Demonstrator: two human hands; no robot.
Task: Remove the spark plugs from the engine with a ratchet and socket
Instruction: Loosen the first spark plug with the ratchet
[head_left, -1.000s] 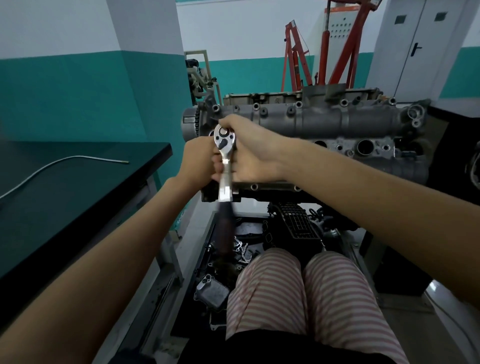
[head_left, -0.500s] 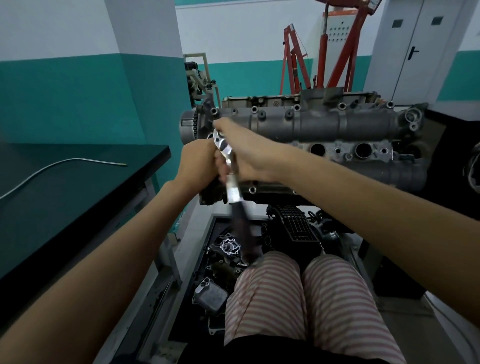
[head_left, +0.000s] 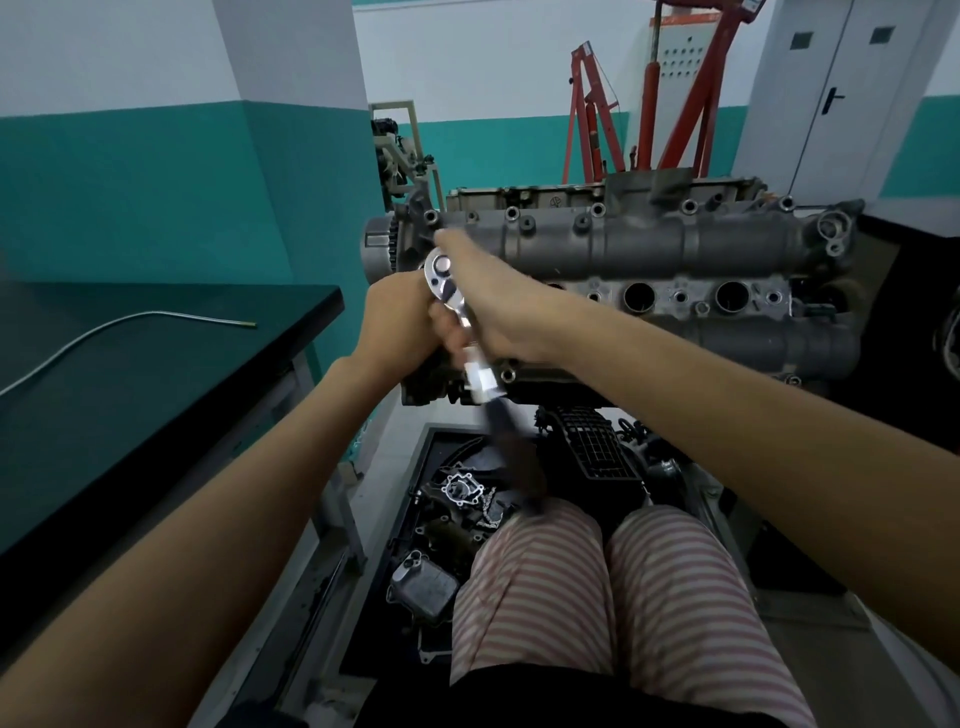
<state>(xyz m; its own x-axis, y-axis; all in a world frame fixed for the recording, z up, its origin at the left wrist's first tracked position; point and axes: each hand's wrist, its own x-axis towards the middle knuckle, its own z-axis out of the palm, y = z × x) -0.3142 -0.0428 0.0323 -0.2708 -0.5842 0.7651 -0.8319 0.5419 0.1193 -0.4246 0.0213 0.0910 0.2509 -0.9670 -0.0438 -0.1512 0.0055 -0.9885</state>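
The ratchet (head_left: 457, 312) has swung. A second ago its dark handle hung almost straight down toward six o'clock from the chrome head; half a second ago it had tipped a little, and now it slants off toward five o'clock, its blurred end over the striped shorts (head_left: 597, 597) rather than the parts tray (head_left: 415, 519). The right hand (head_left: 498, 306) has stretched further over the head, fingertips reaching toward eleven o'clock against the engine (head_left: 649, 249). The left hand (head_left: 400, 322) has stayed clasped beneath, barely shifting.
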